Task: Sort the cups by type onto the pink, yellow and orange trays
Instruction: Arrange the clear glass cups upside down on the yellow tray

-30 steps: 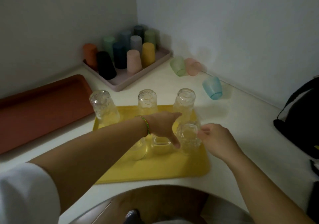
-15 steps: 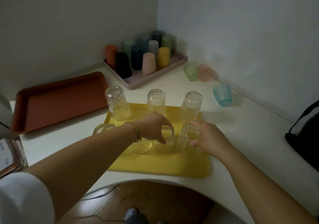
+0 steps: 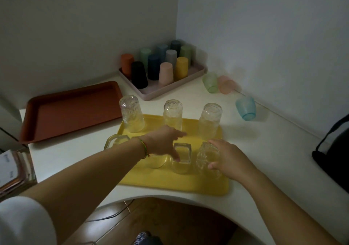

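Site: a dim corner between two plain walls (image 3: 264, 36). A white tabletop (image 3: 273, 150) with a curved front edge fills it, with wood floor (image 3: 170, 222) below. Low light and clear glass make edges hard to read.

The orange tray (image 3: 71, 110) lies at left. The pink tray (image 3: 170, 91), in the corner, carries upturned opaque cups (image 3: 165, 72). The yellow tray (image 3: 170, 185), nearest, carries upturned clear glasses, with three tall glasses (image 3: 172, 114) in its back row. A black bag (image 3: 332, 150) sits at right.

The left hand (image 3: 162, 140) is spread loose, its thumb touching the square glass (image 3: 182, 153). The right hand (image 3: 232, 159) has its fingers (image 3: 211, 141) wrapped round the textured glass (image 3: 206, 159), just beside the square one.

Risk: the front glasses stand close together, so a careless lift or a forearm drawn back could topple a neighbour.

A green cup (image 3: 210, 83), a pink cup (image 3: 226, 85) and a blue cup (image 3: 245, 107) lie tipped on the tabletop near the wall. They are unsorted and liable to roll.
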